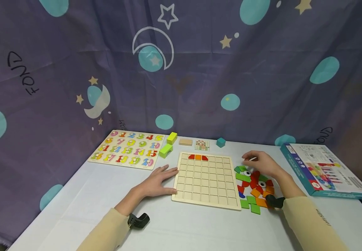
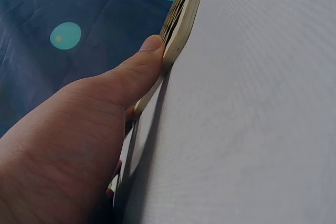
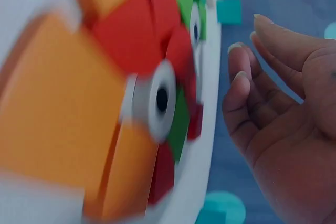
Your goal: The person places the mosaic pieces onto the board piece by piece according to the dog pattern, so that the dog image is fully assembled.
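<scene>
My left hand [image 1: 159, 182] rests at the left edge of a square wooden grid board [image 1: 207, 181], fingers spread and nearly straight. In the left wrist view its thumb [image 2: 139, 69] touches the board's side. In the board's top row lie an orange square [image 1: 198, 157] and, on either side of it, red rounded pieces [image 1: 191, 157]. My right hand [image 1: 260, 162] hovers above the far end of a pile of coloured wooden pieces [image 1: 254, 179], right of the board. Its fingers are loosely bent, thumb apart from the fingertips, and nothing shows between them in the right wrist view [image 3: 283, 98].
A number puzzle board [image 1: 125, 148] lies at the back left. Beside it are green and yellow blocks [image 1: 166, 150], a plain wooden block [image 1: 185, 142], a small patterned card [image 1: 202, 145] and a teal block [image 1: 221, 142]. A flat box [image 1: 328, 170] lies on the right.
</scene>
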